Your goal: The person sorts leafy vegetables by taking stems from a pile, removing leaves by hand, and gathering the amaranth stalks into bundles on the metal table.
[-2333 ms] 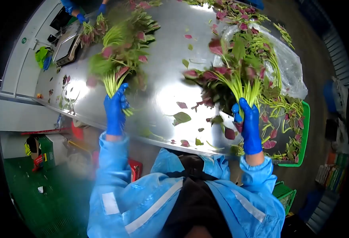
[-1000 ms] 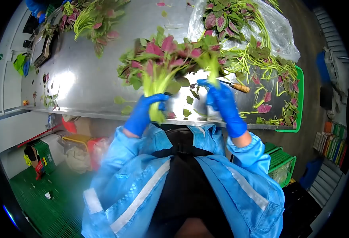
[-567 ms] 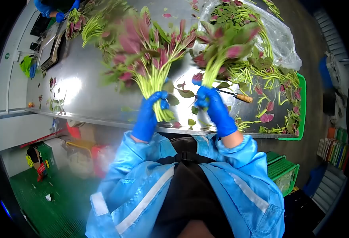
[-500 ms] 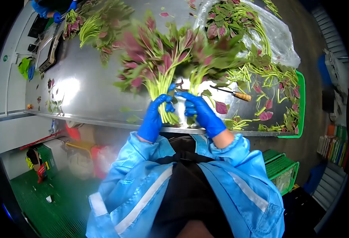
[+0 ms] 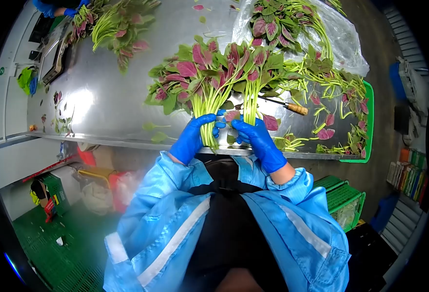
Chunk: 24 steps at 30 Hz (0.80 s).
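My left hand [image 5: 193, 137], in a blue glove, is closed around the stems of a thick bunch of amaranth [image 5: 208, 108] with green and purple-red leaves. A smaller amaranth bunch [image 5: 250, 101] is gripped at its stems by my gloved right hand [image 5: 261, 144]. Both bunches stand leaves up, side by side, above the table's near edge, and their leaves overlap. Just right of the smaller bunch lies a knife [image 5: 297, 108] with a wooden handle, its blade partly under leaves. A loose purple leaf [image 5: 270, 122] is close to my right hand.
The metal table [image 5: 107, 104] carries loose stems [image 5: 321, 127] at right, beside a green crate edge [image 5: 369, 121]. More amaranth lies on a clear plastic bag [image 5: 343, 46]. Another bunch [image 5: 122, 27] and a scale [image 5: 57, 63] are at left, near a co-worker's gloved hand [image 5: 71, 12].
The two bunches have come closer together and their leaves, blurred before, have settled. My right hand has shifted slightly right and lower, still holding its bunch.
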{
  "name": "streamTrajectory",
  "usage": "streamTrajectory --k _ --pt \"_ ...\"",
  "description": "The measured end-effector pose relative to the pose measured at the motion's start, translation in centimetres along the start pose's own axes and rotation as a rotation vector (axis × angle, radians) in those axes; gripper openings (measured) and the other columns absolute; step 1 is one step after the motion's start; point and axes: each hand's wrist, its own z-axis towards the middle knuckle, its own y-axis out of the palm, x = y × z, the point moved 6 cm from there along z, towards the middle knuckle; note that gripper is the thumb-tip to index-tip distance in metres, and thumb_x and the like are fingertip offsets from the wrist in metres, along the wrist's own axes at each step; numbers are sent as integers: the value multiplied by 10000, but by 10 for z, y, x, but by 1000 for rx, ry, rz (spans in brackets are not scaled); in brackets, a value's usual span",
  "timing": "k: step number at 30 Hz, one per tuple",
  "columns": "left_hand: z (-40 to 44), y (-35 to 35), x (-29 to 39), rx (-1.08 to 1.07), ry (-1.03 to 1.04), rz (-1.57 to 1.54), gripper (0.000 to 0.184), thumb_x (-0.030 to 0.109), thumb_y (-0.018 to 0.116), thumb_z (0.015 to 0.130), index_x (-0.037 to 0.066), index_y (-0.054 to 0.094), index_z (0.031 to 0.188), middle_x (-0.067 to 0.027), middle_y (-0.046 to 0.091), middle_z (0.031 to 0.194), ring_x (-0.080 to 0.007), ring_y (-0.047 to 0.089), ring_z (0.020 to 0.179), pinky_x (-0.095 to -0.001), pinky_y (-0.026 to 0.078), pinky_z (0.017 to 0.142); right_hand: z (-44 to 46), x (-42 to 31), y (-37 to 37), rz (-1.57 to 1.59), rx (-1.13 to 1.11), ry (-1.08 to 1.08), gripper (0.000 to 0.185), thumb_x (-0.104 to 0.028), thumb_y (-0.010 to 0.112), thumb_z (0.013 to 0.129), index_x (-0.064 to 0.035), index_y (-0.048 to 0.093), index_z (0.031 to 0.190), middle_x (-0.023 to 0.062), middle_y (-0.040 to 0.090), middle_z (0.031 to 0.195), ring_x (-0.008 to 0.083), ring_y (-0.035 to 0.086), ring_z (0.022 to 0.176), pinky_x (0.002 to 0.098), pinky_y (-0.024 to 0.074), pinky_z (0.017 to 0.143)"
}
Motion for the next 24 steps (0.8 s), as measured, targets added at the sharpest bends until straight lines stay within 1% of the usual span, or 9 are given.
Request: streamTrajectory --k 4,9,12,14,15,19,22,23,24 --pt "-7 16 13 34 54 98 378 168 605 852 -21 579 1178 -134 675 900 -143 579 598 -251 483 538 -5 -6 -9 -30 -127 -26 211 -226 696 841 -48 608 913 1 531 667 86 493 533 243 430 495" --pt "-13 20 34 -16 265 71 409 176 574 862 -74 536 1184 -165 658 986 -273 640 997 -383 522 889 -26 -43 -33 20 -136 -187 224 -204 669 836 -23 621 959 28 589 702 106 520 539 240 428 507" --pt "-26 17 53 43 370 -48 422 164 564 864 -68 512 1213 -164 631 1053 -251 634 941 -378 518 859 -10 -47 -79 152 -217 -191 246 -279 641 878 -42 642 942 -18 542 637 85 485 517 244 382 474" --pt "-23 7 65 -64 371 -140 412 118 589 840 -52 520 1209 -88 611 908 -161 576 713 -286 505 669 13 -60 -114 -520 311 -300 355 -348 624 891 -49 664 1080 -32 524 716 61 471 636 235 392 552" --pt "-29 11 77 -35 432 -57 417 109 591 836 -54 517 1213 -82 606 881 -153 576 689 -274 501 635 10 -67 -119 -447 419 -270 411 -430 567 925 -76 671 1107 -57 452 620 40 384 540 217 325 485" --pt "-39 30 87 -5 508 74 446 89 590 830 -71 497 1236 -79 598 830 -143 572 638 -265 491 578 0 -94 -74 89 -5 -341 585 -494 383 989 4 560 1240 -89 242 526 29 217 427 200 211 403" --pt "-32 43 65 -79 453 13 454 93 557 861 -67 473 1278 -54 570 788 -141 571 661 -258 490 622 10 -70 -29 143 21 -313 560 -506 394 981 -21 593 1178 -89 312 530 33 291 418 202 284 400" --pt "-23 36 49 -66 356 8 436 110 560 877 -55 481 1273 -47 570 784 -141 574 662 -260 492 622 1 -65 -2 219 -96 -311 481 -483 434 978 -55 653 992 -67 386 554 39 349 451 204 270 421" --pt "-15 29 32 -54 259 2 418 128 562 894 -44 489 1268 -40 569 781 -142 577 662 -261 494 621 20 -33 9 222 -324 -129 487 -489 446 971 -52 661 979 -19 503 606 73 461 519 219 369 474"
